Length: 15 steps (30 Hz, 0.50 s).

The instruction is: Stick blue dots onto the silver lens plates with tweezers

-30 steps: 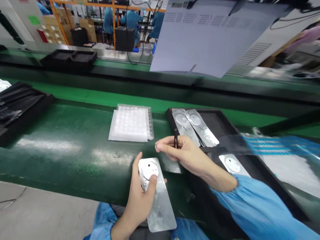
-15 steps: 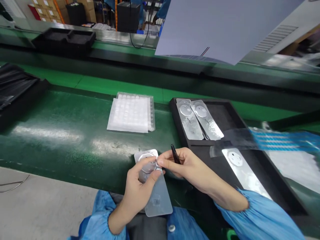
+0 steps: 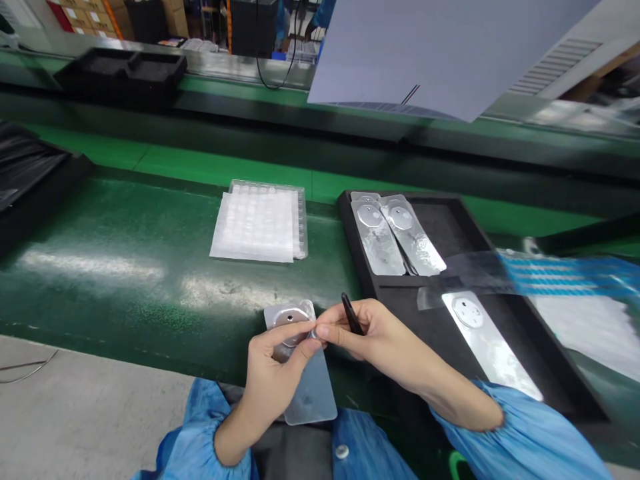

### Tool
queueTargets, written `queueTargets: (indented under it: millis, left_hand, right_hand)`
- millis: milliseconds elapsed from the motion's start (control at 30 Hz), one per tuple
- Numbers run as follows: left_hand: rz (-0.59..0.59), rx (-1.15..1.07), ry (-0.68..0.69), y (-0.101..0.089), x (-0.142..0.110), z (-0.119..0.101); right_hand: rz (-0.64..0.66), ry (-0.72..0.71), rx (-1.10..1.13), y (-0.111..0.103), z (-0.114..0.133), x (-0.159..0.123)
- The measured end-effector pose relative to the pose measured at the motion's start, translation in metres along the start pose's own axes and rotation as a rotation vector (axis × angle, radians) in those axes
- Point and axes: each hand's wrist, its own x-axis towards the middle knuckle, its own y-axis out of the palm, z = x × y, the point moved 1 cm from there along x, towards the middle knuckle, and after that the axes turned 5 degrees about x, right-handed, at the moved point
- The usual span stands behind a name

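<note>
A rectangular plate (image 3: 311, 393) with a round disc (image 3: 290, 319) at its far end lies at the bench edge, below my hands. My left hand (image 3: 275, 373) is closed over it, thumb and forefinger pinched around a small shiny piece that is too small to make out. My right hand (image 3: 360, 330) meets it there, its thumb and forefinger at the same piece. A black pen-like tool (image 3: 352, 313) sticks up from between the right fingers; its lower end is hidden.
To the right, a black tray (image 3: 450, 287) holds several similar silvery plates (image 3: 380, 240). A clear tray (image 3: 303, 227) under a white sheet (image 3: 255, 227) sits mid-bench. Blue-striped film (image 3: 565, 275) crosses the tray's right side. A large white sheet (image 3: 440, 60) hangs above.
The fingertips of both hands have come closer together over the small piece, and the left forefinger lies straighter. The plate has shifted slightly. The whole view has moved a little.
</note>
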Motion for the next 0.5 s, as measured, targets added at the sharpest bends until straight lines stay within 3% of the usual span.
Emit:
queueTargets:
  millis: [500]
  left_hand:
    - [-0.008, 0.04, 0.026, -0.0001, 0.0017, -0.0017]
  right_hand:
    - [0.041, 0.016, -0.016, -0.0025, -0.0042, -0.0003]
